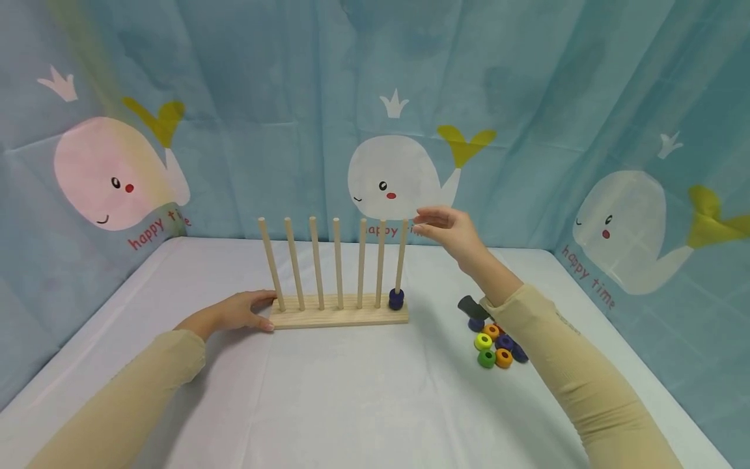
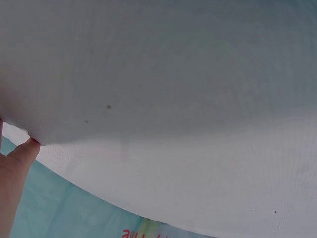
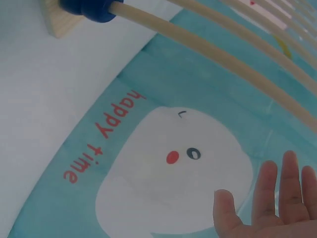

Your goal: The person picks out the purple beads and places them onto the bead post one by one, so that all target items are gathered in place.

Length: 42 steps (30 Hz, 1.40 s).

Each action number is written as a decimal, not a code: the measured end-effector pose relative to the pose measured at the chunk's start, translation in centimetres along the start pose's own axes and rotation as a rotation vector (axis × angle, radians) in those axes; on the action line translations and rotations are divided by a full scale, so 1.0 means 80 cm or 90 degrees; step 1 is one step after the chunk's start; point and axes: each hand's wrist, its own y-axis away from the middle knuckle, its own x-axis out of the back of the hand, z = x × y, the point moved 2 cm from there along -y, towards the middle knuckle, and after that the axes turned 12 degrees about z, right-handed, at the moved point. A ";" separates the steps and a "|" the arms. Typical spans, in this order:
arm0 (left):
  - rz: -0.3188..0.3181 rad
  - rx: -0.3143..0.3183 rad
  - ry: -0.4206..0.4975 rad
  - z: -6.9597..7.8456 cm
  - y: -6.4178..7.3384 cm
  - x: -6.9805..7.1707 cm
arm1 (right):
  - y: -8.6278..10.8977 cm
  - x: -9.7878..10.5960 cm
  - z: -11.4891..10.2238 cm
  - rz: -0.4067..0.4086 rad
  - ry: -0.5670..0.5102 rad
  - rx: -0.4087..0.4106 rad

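A wooden peg rack with a row of several upright pegs stands on the table. Two dark blue beads are stacked at the foot of its rightmost peg; the right wrist view shows these blue beads too. My left hand holds the left end of the base, thumb at the front and fingers behind. Beside the top of the rightmost peg is my right hand, its fingers extended with nothing in them. In the left wrist view only part of the left hand shows.
Right of the rack lies a group of loose beads: green, yellow, orange and blue ones, partly behind the right forearm. A dark grey cylinder lies by them. A whale-print curtain surrounds the white table.
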 end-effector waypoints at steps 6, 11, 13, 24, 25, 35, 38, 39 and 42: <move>0.004 0.005 -0.001 0.000 0.000 -0.001 | 0.002 0.011 0.004 0.002 0.014 -0.001; 0.005 0.006 -0.005 0.000 0.003 -0.001 | 0.002 0.019 0.006 0.005 0.023 -0.004; 0.005 0.009 -0.001 0.000 0.004 -0.001 | 0.003 0.024 0.008 0.008 0.028 -0.004; 0.004 0.013 0.006 0.000 0.003 -0.001 | 0.015 0.060 0.018 0.023 0.049 0.000; 0.004 0.012 0.005 0.001 0.003 0.000 | 0.016 0.064 0.020 0.025 0.053 0.000; -0.001 0.009 0.002 0.001 -0.001 -0.002 | 0.037 0.101 0.036 0.043 0.099 -0.011; 0.000 0.008 -0.004 0.001 -0.001 -0.002 | 0.041 0.112 0.042 0.047 0.111 -0.011; 0.000 0.007 -0.005 0.001 -0.001 -0.002 | 0.042 0.115 0.044 0.049 0.118 -0.010; 0.000 0.006 -0.005 0.000 -0.001 -0.002 | 0.046 0.125 0.050 0.050 0.130 -0.008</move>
